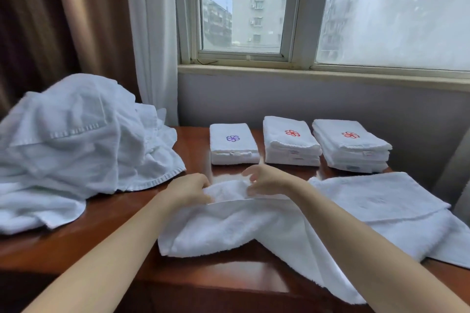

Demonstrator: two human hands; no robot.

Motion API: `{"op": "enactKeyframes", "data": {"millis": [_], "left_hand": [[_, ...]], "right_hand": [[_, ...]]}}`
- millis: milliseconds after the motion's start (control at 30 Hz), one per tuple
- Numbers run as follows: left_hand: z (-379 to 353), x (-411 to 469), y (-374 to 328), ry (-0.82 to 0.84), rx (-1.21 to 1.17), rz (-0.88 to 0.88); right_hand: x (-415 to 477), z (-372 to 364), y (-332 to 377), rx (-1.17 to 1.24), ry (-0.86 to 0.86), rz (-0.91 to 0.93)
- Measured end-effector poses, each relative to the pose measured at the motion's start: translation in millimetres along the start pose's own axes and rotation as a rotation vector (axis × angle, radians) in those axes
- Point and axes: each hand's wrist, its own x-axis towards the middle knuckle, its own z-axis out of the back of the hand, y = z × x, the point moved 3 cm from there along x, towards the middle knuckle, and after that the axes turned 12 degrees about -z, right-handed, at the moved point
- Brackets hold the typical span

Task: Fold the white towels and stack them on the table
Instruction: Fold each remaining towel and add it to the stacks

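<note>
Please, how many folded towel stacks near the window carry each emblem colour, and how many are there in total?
Purple emblem stack: 1
Red emblem stacks: 2
Total: 3

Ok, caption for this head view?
Left hand and right hand pinch the edge of a white towel on the wooden table; three folded stacks behind, unfolded pile left.

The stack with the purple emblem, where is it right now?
Head view, centre: the purple-emblem stack sits far back on the table, between the loose towel pile and a red-emblem stack.
</note>
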Motion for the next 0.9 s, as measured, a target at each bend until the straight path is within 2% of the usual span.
{"op": "enactKeyframes", "data": {"millis": [67,167,267,333,467,567,633,767,900], "left_hand": [[2.8,0.1,-0.2,-0.090,-0.077,-0.014],[25.7,-1.1,-0.6,-0.423,-0.256,-0.049],[55.1,-1.7,0.2,-0.678,-0.294,-0.125],[63.7,-0.5,-1.4,-0.678,-0.305,-0.163],[49.2,4.5,-2.1,-0.383,-0.429,-0.131],[42.0,6.1,3.6,-0.341,-0.315,-0.122],[49.3,4.0,3.2,-0.412,-0.219,-0.137],[85.0,-14.0,-11.9,-0.728,-0.364,-0.206],[122.9,-34.3,-34.0,-1.045,-0.095,-0.249]], "right_hand": [[3.9,0.0,1.2,-0.005,0.017,-0.007],[6.7,5.7,6.8,-0.035,-0.043,0.028],[6.6,16.3,16.4,-0.034,-0.153,0.106],[5.2,23.1,25.4,0.046,-0.221,0.161],[1.3,38.4,39.6,0.427,-0.357,0.290],[-3.0,49.0,39.3,0.480,-0.470,0.351],[-5.8,52.9,35.3,0.493,-0.519,0.368],[-13.3,61.1,29.1,0.511,-0.659,0.402],[-23.4,65.2,36.2,0.527,-0.819,0.467]]}}
